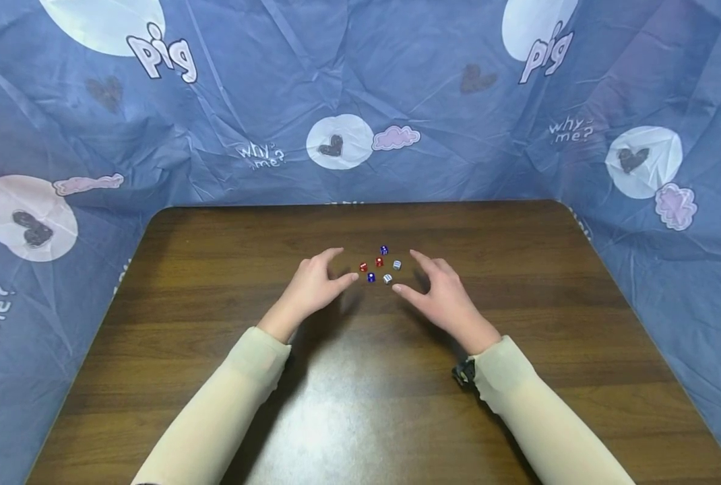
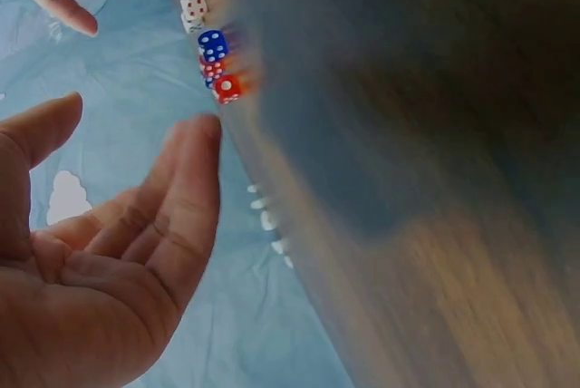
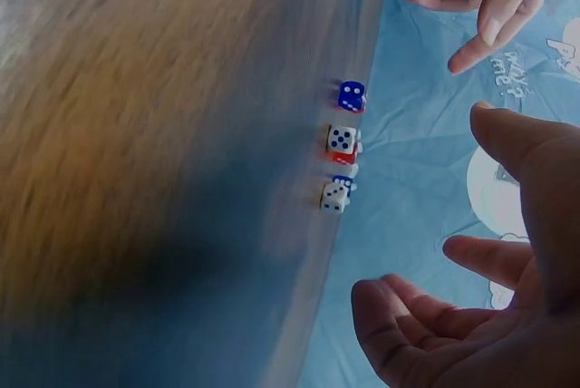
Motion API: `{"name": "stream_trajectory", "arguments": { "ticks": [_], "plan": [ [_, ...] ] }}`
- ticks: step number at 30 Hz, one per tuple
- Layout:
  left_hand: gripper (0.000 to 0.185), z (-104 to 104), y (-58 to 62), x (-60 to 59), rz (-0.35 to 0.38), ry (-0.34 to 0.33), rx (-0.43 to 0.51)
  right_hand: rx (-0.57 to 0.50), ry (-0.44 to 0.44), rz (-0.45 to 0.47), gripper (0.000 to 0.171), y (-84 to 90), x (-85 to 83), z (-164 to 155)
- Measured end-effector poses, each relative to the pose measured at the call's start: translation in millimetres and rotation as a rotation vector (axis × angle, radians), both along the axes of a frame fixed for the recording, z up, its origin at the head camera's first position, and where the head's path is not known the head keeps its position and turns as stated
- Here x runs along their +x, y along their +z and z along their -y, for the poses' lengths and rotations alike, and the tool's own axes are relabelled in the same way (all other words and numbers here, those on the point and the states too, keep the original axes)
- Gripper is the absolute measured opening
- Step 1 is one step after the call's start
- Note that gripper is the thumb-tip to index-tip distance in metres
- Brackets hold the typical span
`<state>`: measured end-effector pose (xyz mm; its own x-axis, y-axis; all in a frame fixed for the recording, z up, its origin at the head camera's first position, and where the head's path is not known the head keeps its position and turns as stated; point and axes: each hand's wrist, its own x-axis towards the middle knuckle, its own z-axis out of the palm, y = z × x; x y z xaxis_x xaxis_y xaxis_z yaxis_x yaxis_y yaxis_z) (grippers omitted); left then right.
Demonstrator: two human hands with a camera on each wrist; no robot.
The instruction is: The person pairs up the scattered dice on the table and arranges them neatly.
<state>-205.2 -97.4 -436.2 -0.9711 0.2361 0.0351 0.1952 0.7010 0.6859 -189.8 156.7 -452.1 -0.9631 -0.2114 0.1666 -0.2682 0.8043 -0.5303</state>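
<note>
Blue cloth hangs creased behind and along both sides of a brown wood-grain tabletop, printed with pale discs, dark hearts, pink clouds and the word "pig" in 2 places. Toward the person, a bright patch of reflected light falls on the wood. Near the far edge, between the 2 hands, 6 small dice lie in a loose cluster: a blue die at the back, 2 red dice at the centre and left, a blue die at the front, and 2 white dice at the right and front. In the right wrist view, 1 white die shows a face with 5 dark pips. Left hand is above the table with thumb and fingers spread apart, holding nothing; its thumb tip is just beside the leftmost red die. Right hand mirrors it, thumb and fingers likewise parted and holding nothing, its thumb tip near the front white die. Pale sleeves cover both forearms, and a black object sits at the right cuff.
</note>
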Motion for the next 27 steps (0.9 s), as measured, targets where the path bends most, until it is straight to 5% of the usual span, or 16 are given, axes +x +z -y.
{"name": "stream_trajectory", "arguments": {
  "ticks": [9, 27],
  "plan": [
    [0.055, -5.5, -9.0, -15.4, 0.262, -0.002, 0.215, -0.159, 0.049, 0.069, 0.07, -5.7, -6.7, 5.4],
    [0.045, -14.5, -20.7, -46.8, 0.415, 0.045, 0.271, -0.248, 0.057, 0.199, 0.057, -20.3, -11.7, 20.9]
  ]
}}
